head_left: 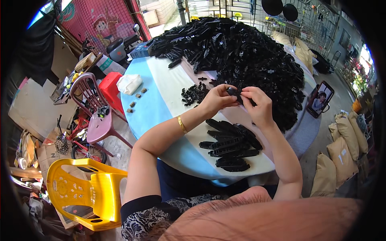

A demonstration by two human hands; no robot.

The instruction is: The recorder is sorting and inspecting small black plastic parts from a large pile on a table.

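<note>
Over the middle of the round table, my left hand [220,97] pinches a small black plastic part [232,92]. My right hand [259,105] closes on the same part from the other side, its fingertips close to the left ones. The part's exact shape is partly hidden by my fingers. Just left of my left hand lies a cluster of tiny black pieces [192,94]. Between my forearms, several long black plastic pieces [231,146] are heaped near the table's front. Beyond my hands a large mound of black plastic pieces [249,48] covers the far and right parts of the table.
On the striped tablecloth [148,108], a white plastic bag [129,83] lies near several small brown blocks [132,105]. A phone [320,99] stands at the right edge. A yellow chair [86,193] and a pink chair [100,126] are at left; tan sacks [341,154] at right.
</note>
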